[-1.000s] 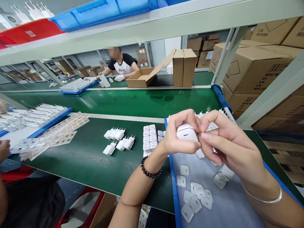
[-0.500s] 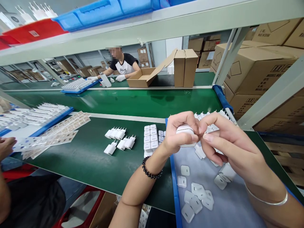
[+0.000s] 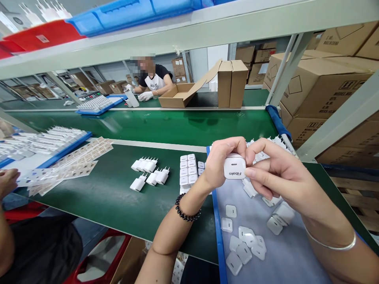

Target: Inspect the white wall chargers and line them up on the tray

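My two bare hands above a dark green worktop (image 3: 112, 203). My left grip (image 3: 217, 161) is closed around a white, round-cornered plastic charger (image 3: 233, 169), which is raised over the far left part of a blue-rimmed tray with a grey lining (image 3: 219, 244). The charger's end face is turned toward me, showing a narrow dark slot with dark printed lettering below it. My right grip (image 3: 274, 169) is narrow, thumb and fingertips closed on the right-hand edge of the same charger.

In the tray, nearer to me, lie loose white square plastic caps with slots (image 3: 244, 253), several overlapping. Just left of the tray stands a compact block of white slotted chargers (image 3: 188, 169); farther left, white two-pin plugs (image 3: 138, 182) lie in a small cluster. Beyond these, translucent perforated sheets (image 3: 66, 169) overlap beside a blue tray of white plugs in rows (image 3: 81, 137). Near the sheets is another person's bare hand (image 3: 8, 182); whether it touches them I cannot tell. Across the worktop, a person in white gloves (image 3: 156, 81) sits beside an open brown cardboard box (image 3: 174, 101).
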{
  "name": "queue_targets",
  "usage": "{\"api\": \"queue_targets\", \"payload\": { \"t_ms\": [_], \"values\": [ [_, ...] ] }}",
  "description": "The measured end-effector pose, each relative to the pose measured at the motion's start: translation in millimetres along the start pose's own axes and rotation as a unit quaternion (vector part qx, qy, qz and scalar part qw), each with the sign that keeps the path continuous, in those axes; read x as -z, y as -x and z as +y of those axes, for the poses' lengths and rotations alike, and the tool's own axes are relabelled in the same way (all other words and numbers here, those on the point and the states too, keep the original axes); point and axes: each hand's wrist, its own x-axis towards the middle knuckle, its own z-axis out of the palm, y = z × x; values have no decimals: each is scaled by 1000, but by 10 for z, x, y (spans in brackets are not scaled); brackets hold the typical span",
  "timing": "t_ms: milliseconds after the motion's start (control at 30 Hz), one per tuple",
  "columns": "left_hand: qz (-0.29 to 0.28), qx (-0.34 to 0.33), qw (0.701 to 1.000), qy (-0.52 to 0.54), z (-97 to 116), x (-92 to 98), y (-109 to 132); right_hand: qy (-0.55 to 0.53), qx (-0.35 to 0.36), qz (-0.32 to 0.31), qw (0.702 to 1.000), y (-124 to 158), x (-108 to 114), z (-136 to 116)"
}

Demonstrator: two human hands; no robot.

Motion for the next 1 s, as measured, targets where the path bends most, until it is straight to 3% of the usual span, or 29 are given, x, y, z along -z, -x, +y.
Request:
{"api": "queue_targets", "payload": {
  "t_ms": [233,367,533,767,1000],
  "values": [
    [4,-23,996,-90,47,-53,31,-2,30,29,999,-58,-28,83],
    [-12,4,998,-64,44,-51,14,24,16,23,999,-70,-18,68],
    [7,29,998,-55,22,-17,17,102,24,70,992,-82,-50,53],
    [-17,87,996,-28,76,-24,54,18,-9,36,999,-83,-52,71],
    [-32,130,989,60,112,-71,11,46,3,45,998,-7,-59,71]
  ]
}}
